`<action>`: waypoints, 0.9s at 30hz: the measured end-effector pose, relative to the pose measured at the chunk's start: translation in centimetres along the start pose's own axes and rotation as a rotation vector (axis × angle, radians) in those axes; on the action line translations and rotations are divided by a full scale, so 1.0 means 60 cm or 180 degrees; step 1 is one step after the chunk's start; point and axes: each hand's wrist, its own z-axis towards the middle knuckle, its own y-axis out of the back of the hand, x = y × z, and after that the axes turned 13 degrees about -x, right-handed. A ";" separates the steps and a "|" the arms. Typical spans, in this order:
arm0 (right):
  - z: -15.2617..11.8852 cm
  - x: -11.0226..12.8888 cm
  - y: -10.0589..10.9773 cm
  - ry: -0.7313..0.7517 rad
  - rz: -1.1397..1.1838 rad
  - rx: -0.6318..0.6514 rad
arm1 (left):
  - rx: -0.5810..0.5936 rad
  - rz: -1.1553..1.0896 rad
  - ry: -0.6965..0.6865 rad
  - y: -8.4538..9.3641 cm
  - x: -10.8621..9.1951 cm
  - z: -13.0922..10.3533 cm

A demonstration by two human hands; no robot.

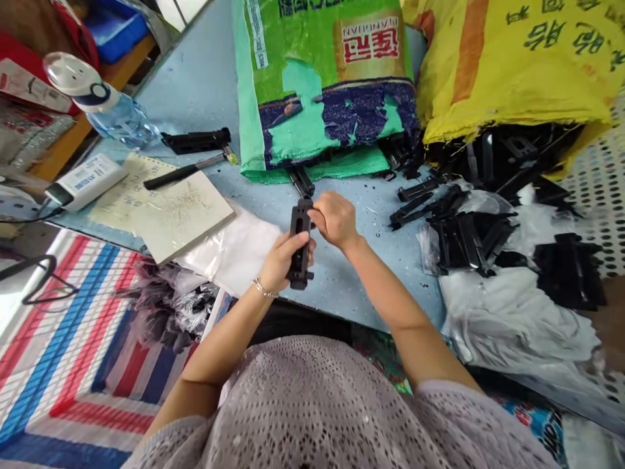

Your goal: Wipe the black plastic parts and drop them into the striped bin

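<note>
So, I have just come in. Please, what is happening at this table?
A person holds a long black part over the blue table. The left hand grips it with the thumb across it; the right hand is closed at its upper end, though what those fingertips pinch is hidden. More black pieces lie heaped at the right, by the mouth of a yellow sack. A green sack lies ahead of the hands.

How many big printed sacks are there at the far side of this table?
2: a green sack at the top middle of the view, and a yellow sack to its right. Any more behind them would be hidden.
</note>
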 end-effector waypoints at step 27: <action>-0.015 0.001 -0.014 -0.1315 0.0652 0.1271 | -0.0851 0.0127 -0.0992 0.016 0.040 0.075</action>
